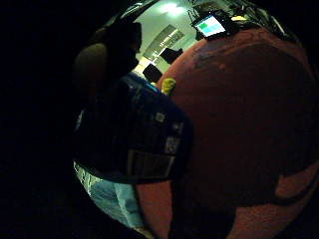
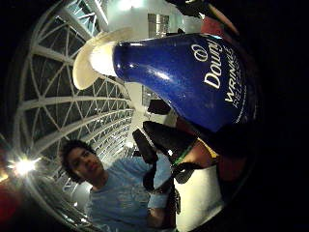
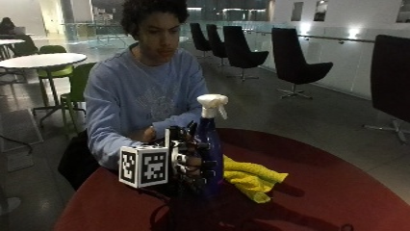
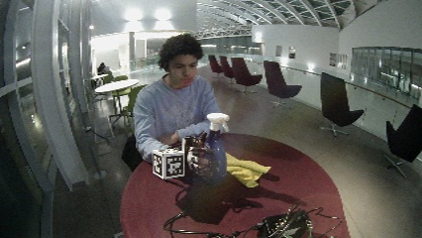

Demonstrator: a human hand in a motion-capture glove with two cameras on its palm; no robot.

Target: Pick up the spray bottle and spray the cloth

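Note:
A blue spray bottle (image 3: 209, 144) with a white trigger head (image 3: 212, 104) stands upright on the round red table (image 3: 320, 192). My gloved right hand (image 3: 189, 161) is wrapped around its lower body, fingers curled round it. The bottle (image 2: 193, 77) fills the thumb side palm view, white head (image 2: 96, 55) at its end. It shows as a dark blue body (image 1: 134, 134) in the little finger side view. A crumpled yellow cloth (image 3: 251, 176) lies on the table right beside the bottle; a bit of the cloth (image 1: 168, 85) shows past the bottle.
The person's bare other hand (image 3: 151, 133) rests near the table's far edge. A device with a lit screen and cables (image 4: 284, 225) lies at the table's near edge. Black chairs (image 3: 295, 60) stand behind.

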